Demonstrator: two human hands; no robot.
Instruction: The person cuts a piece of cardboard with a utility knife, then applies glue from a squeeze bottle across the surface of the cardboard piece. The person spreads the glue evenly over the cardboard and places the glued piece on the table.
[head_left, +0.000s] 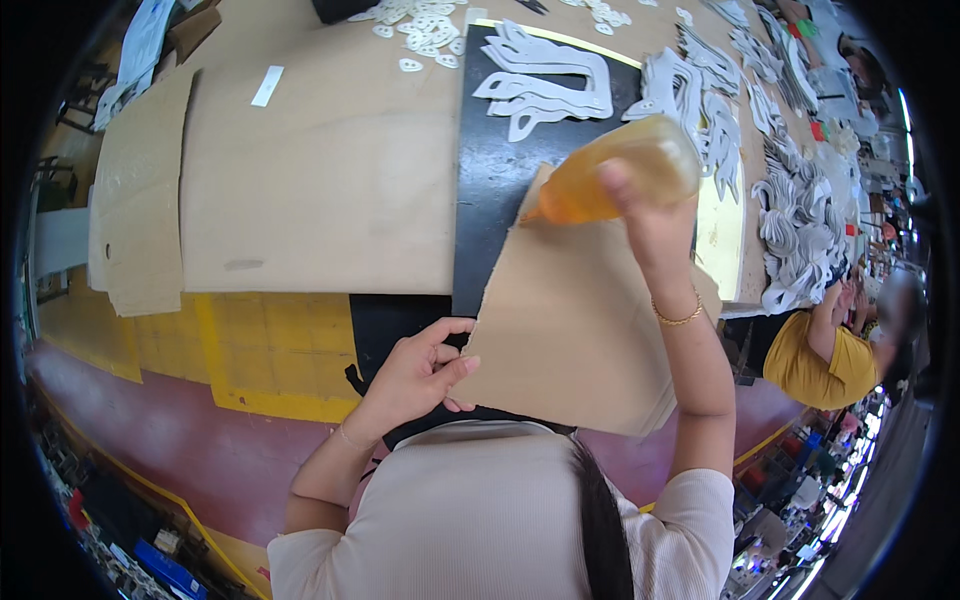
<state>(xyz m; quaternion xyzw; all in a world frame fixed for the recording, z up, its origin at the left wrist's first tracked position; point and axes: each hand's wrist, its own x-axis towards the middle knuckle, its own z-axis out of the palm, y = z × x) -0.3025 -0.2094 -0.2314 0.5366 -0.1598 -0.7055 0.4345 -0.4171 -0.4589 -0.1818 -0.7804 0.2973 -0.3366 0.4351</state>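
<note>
In my right hand (645, 215) is a clear squeeze bottle (625, 170) of amber liquid, tilted so its narrow tip points down and left. The tip is at the upper left edge of a brown cardboard sheet (570, 320), though I cannot tell whether it touches. My left hand (428, 368) grips the sheet's left edge near my body, thumb on top and some fingers out of sight beneath. The cardboard lies partly over a black board (490, 190) and reaches past the table's front edge toward me.
Stacked grey-white cut pieces (550, 85) lie on the black board, with many more piles (800, 220) along the right. Small white pieces (430, 35) are scattered at the back. A white strip (266, 86) and folded cardboard (145, 190) are at left. Another person (825, 355) is at right.
</note>
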